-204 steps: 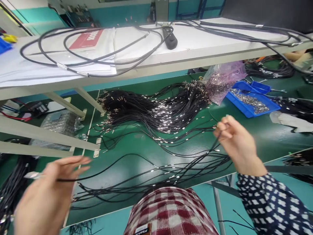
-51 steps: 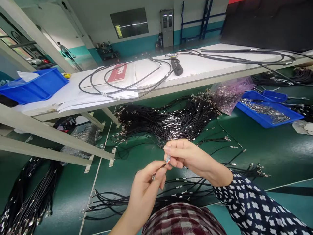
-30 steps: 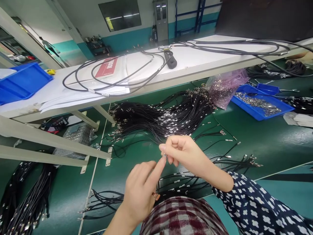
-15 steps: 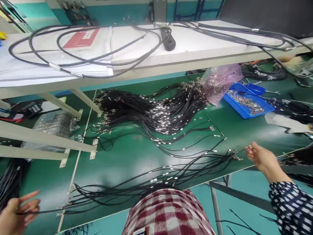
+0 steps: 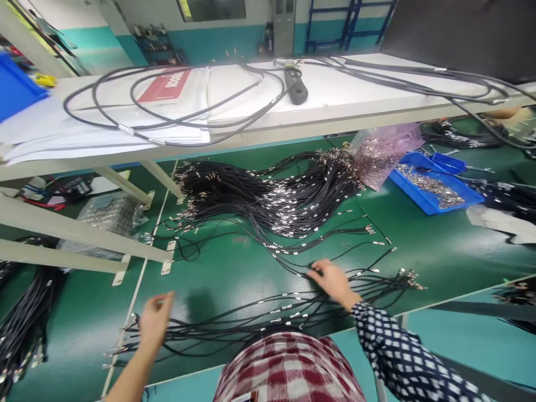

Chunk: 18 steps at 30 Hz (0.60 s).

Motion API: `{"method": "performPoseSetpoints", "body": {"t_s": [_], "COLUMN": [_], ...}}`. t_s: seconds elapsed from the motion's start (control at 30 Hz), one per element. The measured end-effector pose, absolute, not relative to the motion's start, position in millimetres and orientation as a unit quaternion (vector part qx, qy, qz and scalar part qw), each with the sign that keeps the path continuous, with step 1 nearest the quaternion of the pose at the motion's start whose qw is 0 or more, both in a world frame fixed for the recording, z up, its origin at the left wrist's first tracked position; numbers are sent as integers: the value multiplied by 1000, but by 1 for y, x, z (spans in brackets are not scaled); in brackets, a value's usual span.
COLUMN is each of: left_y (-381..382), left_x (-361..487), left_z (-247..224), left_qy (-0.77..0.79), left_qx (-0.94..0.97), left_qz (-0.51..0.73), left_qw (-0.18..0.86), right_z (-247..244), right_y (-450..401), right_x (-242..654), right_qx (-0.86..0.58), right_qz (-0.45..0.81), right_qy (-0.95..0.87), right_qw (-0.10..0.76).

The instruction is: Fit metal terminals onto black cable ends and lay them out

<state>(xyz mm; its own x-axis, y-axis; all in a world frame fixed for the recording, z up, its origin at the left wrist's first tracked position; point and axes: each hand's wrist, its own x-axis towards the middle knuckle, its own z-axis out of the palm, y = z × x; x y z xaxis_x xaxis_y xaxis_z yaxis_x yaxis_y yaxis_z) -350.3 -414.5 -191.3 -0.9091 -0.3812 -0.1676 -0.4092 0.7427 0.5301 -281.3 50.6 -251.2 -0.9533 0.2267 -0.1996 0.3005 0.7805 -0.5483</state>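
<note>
Long thin black cables with small silvery sleeves lie in a loose row (image 5: 234, 314) along the table's front edge. Behind them is a large thick bundle of similar cables (image 5: 268, 195). My left hand (image 5: 154, 321) is over the left part of the front row, thumb and fingers apart, with nothing visible between them. Over the right part of that row, my right hand (image 5: 333, 282) has its thumb and fingertips closed on a black cable (image 5: 293, 272) that trails from the big bundle.
A blue tray of small metal parts (image 5: 435, 187) sits at the right beside a pink bag (image 5: 379, 156). Across the back runs a white shelf (image 5: 326, 111) with coiled cables. Its slanted legs (image 5: 84, 223) stand at the left, near more black cables (image 5: 29, 312).
Both hands have moved inward, my left hand to the right and my right hand to the left. The cable near my left fingers is no longer there. The view has shifted slightly.
</note>
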Motion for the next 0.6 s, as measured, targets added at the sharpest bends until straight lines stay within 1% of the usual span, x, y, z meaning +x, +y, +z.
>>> {"method": "performPoseSetpoints", "body": {"t_s": [0.07,0.13,0.3,0.43,0.6], "left_y": [-376,-338,-269,-229,-192], "left_x": [-349,-345,-338,-342,-364], "left_z": [-208,-223,-238,-231,-217], "left_qy": [919,898,824,750,636], "left_qx": [-167,-127,-90,-96,-131], "left_qz": [341,383,460,531,641], "left_qw": [102,175,320,383,411], "right_z": [-264,-267,-241,-202,-165], "right_y": [9,-11,9,26,14], "right_x": [-293,-300,-311,-313,-302], "right_qx": [77,39,-15,-41,-94], "right_qz": [-277,-251,-222,-235,-275], "right_qy": [952,959,966,966,953], "right_qw": [101,121,131,101,90]}}
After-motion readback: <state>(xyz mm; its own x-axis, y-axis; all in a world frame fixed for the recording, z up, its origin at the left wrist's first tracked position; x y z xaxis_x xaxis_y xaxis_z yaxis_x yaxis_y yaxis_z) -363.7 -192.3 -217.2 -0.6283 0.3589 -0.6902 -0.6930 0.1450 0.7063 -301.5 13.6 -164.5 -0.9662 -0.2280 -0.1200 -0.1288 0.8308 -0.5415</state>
